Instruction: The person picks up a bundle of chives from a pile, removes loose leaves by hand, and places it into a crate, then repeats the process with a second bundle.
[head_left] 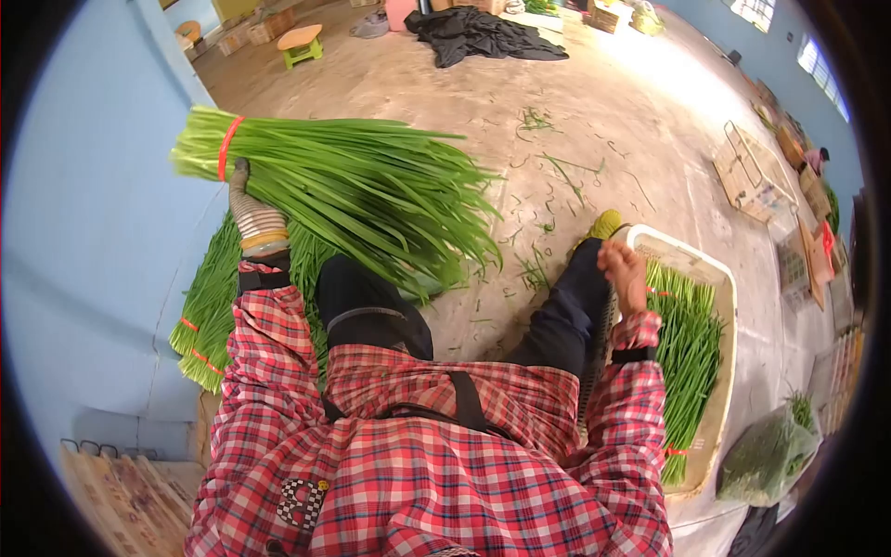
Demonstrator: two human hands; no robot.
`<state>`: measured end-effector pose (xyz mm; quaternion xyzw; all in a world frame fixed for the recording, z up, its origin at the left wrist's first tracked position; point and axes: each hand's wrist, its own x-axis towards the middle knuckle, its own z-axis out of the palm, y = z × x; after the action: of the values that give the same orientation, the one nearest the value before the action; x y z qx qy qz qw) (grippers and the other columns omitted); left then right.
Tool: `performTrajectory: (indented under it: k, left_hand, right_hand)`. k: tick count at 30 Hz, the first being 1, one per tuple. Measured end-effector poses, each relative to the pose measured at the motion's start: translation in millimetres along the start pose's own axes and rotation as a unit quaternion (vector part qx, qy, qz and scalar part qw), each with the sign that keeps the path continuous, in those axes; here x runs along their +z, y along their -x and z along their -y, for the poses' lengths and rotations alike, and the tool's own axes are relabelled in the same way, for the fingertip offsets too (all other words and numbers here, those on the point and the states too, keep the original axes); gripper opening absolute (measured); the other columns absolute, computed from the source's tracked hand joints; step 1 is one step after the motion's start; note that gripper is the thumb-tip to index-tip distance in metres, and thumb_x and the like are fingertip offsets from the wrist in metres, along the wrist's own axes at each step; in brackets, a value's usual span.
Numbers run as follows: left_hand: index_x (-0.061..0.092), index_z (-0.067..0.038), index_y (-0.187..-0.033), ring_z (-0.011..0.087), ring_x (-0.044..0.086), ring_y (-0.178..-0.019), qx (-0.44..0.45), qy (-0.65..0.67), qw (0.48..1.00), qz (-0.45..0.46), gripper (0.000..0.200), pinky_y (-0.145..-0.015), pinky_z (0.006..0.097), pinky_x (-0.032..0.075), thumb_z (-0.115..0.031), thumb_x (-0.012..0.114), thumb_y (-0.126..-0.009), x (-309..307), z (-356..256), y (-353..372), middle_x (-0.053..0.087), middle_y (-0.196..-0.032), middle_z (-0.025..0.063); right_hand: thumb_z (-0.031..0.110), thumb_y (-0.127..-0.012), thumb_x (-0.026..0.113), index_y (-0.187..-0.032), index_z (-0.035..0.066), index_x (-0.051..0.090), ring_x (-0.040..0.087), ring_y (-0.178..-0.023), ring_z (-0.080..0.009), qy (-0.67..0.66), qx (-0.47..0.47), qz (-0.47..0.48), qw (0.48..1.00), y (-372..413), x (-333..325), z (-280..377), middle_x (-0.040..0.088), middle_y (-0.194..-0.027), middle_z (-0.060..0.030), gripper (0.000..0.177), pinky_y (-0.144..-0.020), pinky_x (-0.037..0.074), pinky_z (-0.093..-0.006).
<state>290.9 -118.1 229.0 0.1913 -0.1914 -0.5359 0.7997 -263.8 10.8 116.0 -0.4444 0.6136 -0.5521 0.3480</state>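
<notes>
In the head view my left hand [255, 213], in a striped glove, is closed on a large bundle of garlic chives [353, 176]. A red band [228, 148] circles the bundle near its pale cut ends, which point left, while the green leaves fan out to the right above my left leg. My bare right hand [626, 271] is raised over the far edge of a white plastic crate [727, 371], its fingers curled together; whether something small is between them I cannot make out. Banded chive bundles [687, 353] lie inside that crate.
More banded chives [209, 306] are piled by the blue wall at my left. Loose leaf scraps [548, 223] litter the concrete floor ahead. A clear bag of greens [770, 450] stands right of the crate. Farther off are a small stool [300, 42] and black cloth [483, 35].
</notes>
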Motion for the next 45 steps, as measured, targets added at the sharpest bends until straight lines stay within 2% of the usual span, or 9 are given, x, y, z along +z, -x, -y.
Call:
performTrajectory:
  k: [8,14,17,18,19,26,34,43,45]
  left_hand:
    - [0.059,-0.006,-0.115,0.0311,0.060,-0.106,-0.001,0.063,0.997,-0.053,0.033,-0.095,0.0502,0.048,-0.021,0.064,-0.086,10,27,-13,0.063,-0.117,0.0115]
    - [0.058,-0.006,-0.119,0.0344,0.059,-0.107,-0.040,0.112,0.992,-0.044,0.039,-0.094,0.0543,0.047,-0.023,0.065,-0.085,22,58,-18,0.062,-0.118,0.0134]
    - [0.054,-0.006,-0.123,0.0302,0.061,-0.102,-0.022,0.063,0.991,0.114,0.034,-0.090,0.0485,0.051,-0.018,0.056,-0.091,24,72,-20,0.061,-0.119,0.0126]
    - [0.048,-0.006,-0.130,0.0294,0.058,-0.109,-0.136,0.109,0.904,0.391,0.036,-0.096,0.0471,0.047,-0.023,0.045,-0.098,-4,80,-65,0.059,-0.123,0.0127]
    - [0.045,-0.005,-0.135,0.0288,0.053,-0.117,-0.177,0.075,0.876,0.442,0.042,-0.102,0.0450,0.042,-0.027,0.043,-0.099,10,90,-65,0.055,-0.129,0.0130]
    - [0.054,0.002,-0.126,0.0206,0.058,-0.110,-0.316,-0.197,0.812,0.450,0.039,-0.096,0.0344,0.047,-0.019,0.054,-0.093,122,147,8,0.060,-0.122,0.0121]
    - [0.055,0.000,-0.124,0.0207,0.056,-0.107,-0.270,-0.256,0.649,0.664,0.044,-0.093,0.0325,0.046,-0.023,0.062,-0.087,245,232,203,0.059,-0.120,0.0120]
    - [0.047,0.003,-0.132,0.0290,0.049,-0.121,-0.089,-0.257,0.485,0.831,0.067,-0.103,0.0376,0.040,-0.034,0.070,-0.081,321,250,279,0.052,-0.130,0.0204]
    - [0.045,0.003,-0.134,0.0308,0.047,-0.124,-0.043,-0.252,0.495,0.830,0.072,-0.105,0.0387,0.039,-0.036,0.072,-0.080,327,258,275,0.050,-0.133,0.0222]
  right_hand:
    - [0.021,-0.091,0.059,-0.080,0.007,0.063,0.037,-0.048,-0.0020,-0.024,0.116,-0.072,0.990,120,4,-47,0.044,-0.056,0.0080,0.018,-0.045,0.026,-0.0190]
    - [0.007,-0.089,0.058,-0.112,0.003,0.058,0.047,-0.063,-0.0056,-0.072,0.094,-0.079,0.990,162,4,-38,0.054,-0.075,0.0026,0.024,-0.055,0.037,-0.0197]
    - [0.002,-0.085,0.058,-0.129,0.002,0.051,0.057,-0.083,-0.0108,0.003,-0.016,-0.111,0.994,167,-5,-36,0.061,-0.092,-0.0035,0.045,-0.074,0.048,-0.0261]
    - [-0.001,-0.083,0.059,-0.133,0.002,0.047,0.061,-0.098,-0.0168,0.107,-0.038,-0.103,0.988,170,-8,-18,0.063,-0.109,-0.0088,0.051,-0.086,0.048,-0.0289]
    - [-0.002,-0.080,0.061,-0.134,0.003,0.047,0.058,-0.114,-0.0262,0.060,-0.048,-0.104,0.992,172,-2,11,0.059,-0.125,-0.0147,0.056,-0.098,0.044,-0.0344]
    - [0.000,-0.074,0.059,-0.129,0.023,0.048,0.035,-0.130,-0.0322,0.530,-0.523,-0.056,0.665,132,10,191,0.041,-0.137,-0.0089,0.061,-0.103,0.034,-0.0463]
    - [0.013,-0.089,0.050,-0.139,0.038,0.037,0.031,-0.138,-0.0220,0.796,-0.470,-0.006,0.381,125,-38,219,0.040,-0.143,-0.0059,0.057,-0.110,0.026,-0.0441]
    - [0.018,-0.090,0.056,-0.142,0.041,0.034,0.060,-0.090,-0.0217,0.841,-0.327,-0.039,0.430,170,-93,225,0.059,-0.094,-0.0077,0.061,-0.080,0.045,-0.0378]
    - [0.029,-0.084,0.066,-0.147,0.041,0.019,0.054,-0.110,-0.0362,0.786,-0.238,-0.026,0.570,169,-112,225,0.052,-0.108,-0.0172,0.080,-0.109,0.026,-0.0612]
